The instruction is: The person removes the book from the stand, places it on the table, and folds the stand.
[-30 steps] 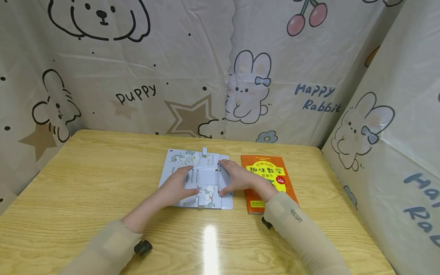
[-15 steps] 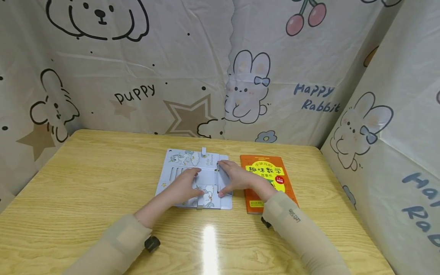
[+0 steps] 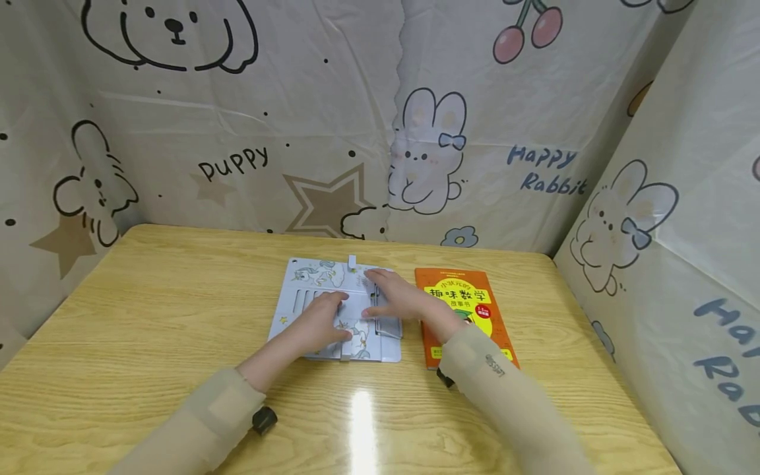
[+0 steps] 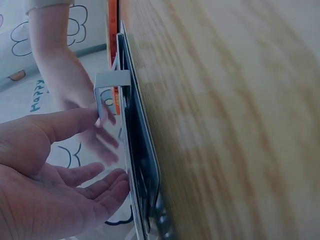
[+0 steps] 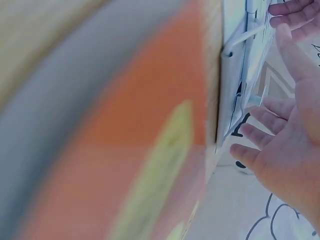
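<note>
A pale book stand (image 3: 309,277) printed with unicorns lies flat on the table. My left hand (image 3: 320,322) is over its middle, fingers loosely bent. In the left wrist view the left thumb reaches the front page clip (image 4: 112,79), and the other fingertips are right at the stand's face. My right hand (image 3: 405,298) hovers over the stand's right part, thumb and fingers spread with nothing between them. Beneath it a hinged ledge (image 3: 389,326) shows along the right side. In the right wrist view the right fingers (image 5: 270,120) are apart from the stand.
An orange and yellow book (image 3: 436,333) lies right of the stand, partly under the right forearm. A second page clip (image 3: 352,262) sits on the stand's far edge. Printed curtain (image 3: 249,198) hangs behind and to the right of the wooden table (image 3: 178,310).
My left hand has shifted right over the stand, uncovering its slots. My right hand has come off the ledge and moved left and up over the stand.
</note>
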